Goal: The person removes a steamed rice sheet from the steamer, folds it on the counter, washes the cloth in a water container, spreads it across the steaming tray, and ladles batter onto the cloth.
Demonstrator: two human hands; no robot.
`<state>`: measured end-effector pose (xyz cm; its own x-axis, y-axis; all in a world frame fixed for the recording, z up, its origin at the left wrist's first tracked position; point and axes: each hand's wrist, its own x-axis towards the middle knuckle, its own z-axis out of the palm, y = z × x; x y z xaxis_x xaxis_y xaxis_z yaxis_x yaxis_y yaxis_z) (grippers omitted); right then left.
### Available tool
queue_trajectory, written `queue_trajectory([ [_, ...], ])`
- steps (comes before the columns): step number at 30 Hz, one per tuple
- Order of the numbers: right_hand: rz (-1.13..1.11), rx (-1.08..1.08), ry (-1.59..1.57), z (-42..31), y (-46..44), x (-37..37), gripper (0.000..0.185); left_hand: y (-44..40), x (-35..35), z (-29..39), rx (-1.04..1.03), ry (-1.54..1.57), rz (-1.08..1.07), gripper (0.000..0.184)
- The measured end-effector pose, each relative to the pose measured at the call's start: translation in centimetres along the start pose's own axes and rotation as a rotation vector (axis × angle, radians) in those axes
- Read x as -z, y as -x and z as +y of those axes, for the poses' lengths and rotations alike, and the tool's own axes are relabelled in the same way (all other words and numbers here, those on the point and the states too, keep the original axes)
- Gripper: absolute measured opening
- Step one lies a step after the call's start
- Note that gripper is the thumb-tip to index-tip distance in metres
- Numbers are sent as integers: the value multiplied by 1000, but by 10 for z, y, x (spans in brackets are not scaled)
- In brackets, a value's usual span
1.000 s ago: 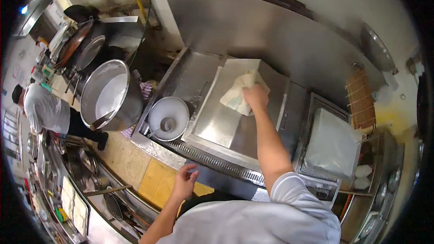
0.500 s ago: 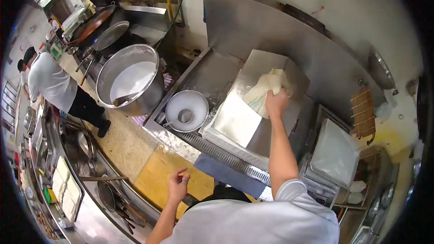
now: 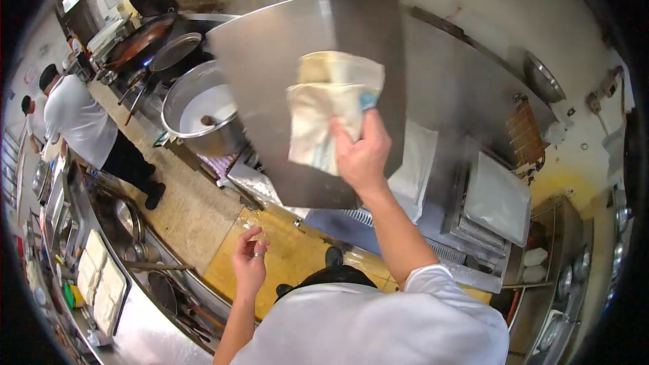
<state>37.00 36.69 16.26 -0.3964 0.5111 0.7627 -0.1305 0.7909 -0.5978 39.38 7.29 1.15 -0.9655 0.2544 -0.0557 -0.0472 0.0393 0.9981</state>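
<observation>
A large metal cover (image 3: 263, 61) stands raised and tilted in front of the steel backsplash. Over its face lies a folded cream cloth (image 3: 324, 101), and my right hand (image 3: 362, 152) is closed on the cloth, gripping it against the metal. Below and to the left, my left hand (image 3: 250, 260) hangs over the yellow floor with its fingers apart, a ring on one finger, holding nothing. Behind the cover's right side a white cloth sheet (image 3: 414, 172) lies on the steel unit.
A big pot of white liquid (image 3: 197, 105) stands left of the cover. Further left, a person in white (image 3: 81, 122) leans over the counter (image 3: 145, 311), with others beyond. At right are a plastic-covered tray (image 3: 498, 196) and a hanging rack (image 3: 526, 135).
My right hand has lifted the metal cover with the cloth off the steel unit, moving it up and left. It now hides the white bowl. My left hand has shifted slightly left.
</observation>
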Motion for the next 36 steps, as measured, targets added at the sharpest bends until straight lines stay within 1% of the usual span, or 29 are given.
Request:
queue_trajectory([
  [1, -29, 60, -63, -21, 8, -6, 31, 7, 8, 11, -22, 10, 17, 25],
  [3, -155, 140, -104, -43, 34, -25, 31, 26, 27, 30, -67, 33, 61, 24],
  [6, -288, 341, -177, -80, 69, -52, 32, 56, 65, 37, -57, 51, 107, 25],
  [8, -393, 401, -239, -108, 92, -68, 33, 77, 89, 37, -56, 77, 166, 24],
  [13, -610, 563, -400, -179, 152, -112, 32, 135, 151, 23, -48, 137, 337, 25],
  [17, -756, 696, -511, -235, 206, -150, 33, 184, 196, 4, 6, 128, 559, 23],
  [19, -799, 790, -555, -264, 239, -173, 33, 208, 219, -7, 12, 138, 675, 22],
  [21, -887, 867, -625, -296, 269, -193, 33, 231, 241, -28, 3, 126, 764, 22],
  [23, -992, 911, -717, -317, 286, -207, 32, 250, 232, -20, 36, 139, 904, 22],
  [25, -1051, 981, -800, -344, 316, -229, 31, 264, 239, -27, 48, 162, 1019, 22],
  [31, -1340, 1072, -998, -427, 408, -269, 29, 298, 239, -39, 95, 308, 1372, 23],
  [34, -1496, 1095, -1054, -457, 460, -292, 28, 304, 239, -35, 113, 288, 1546, 23],
  [36, -1588, 1128, -1036, -478, 488, -305, 27, 302, 239, -30, 107, 265, 1652, 23],
])
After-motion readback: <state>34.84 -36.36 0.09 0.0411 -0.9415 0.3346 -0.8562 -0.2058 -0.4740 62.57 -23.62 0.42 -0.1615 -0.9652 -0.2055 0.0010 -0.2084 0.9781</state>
